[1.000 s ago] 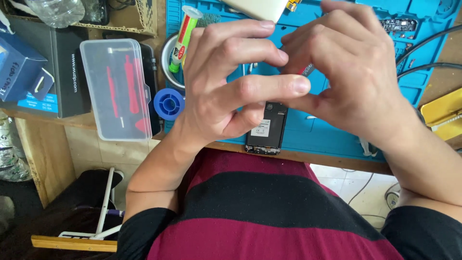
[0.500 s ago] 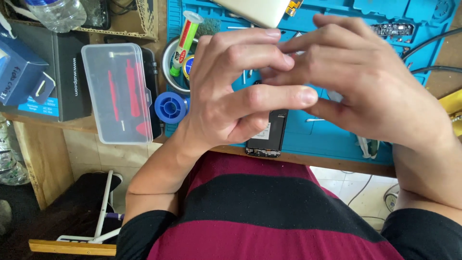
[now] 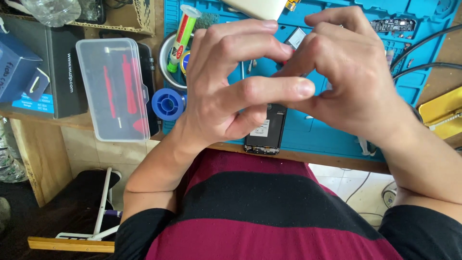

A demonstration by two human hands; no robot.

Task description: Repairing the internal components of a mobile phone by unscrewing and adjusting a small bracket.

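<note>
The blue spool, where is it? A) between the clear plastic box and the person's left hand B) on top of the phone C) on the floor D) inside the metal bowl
A: the blue spool lies at the edge of the blue mat, just right of the clear box and left of the left hand, below the metal bowl rather than in it.

Boxes and labels crowded our workbench.
We saw a black box (image 3: 65,72) beside a blue box (image 3: 17,67) at left; a white label (image 3: 262,129) marked the opened phone (image 3: 265,130).
</note>
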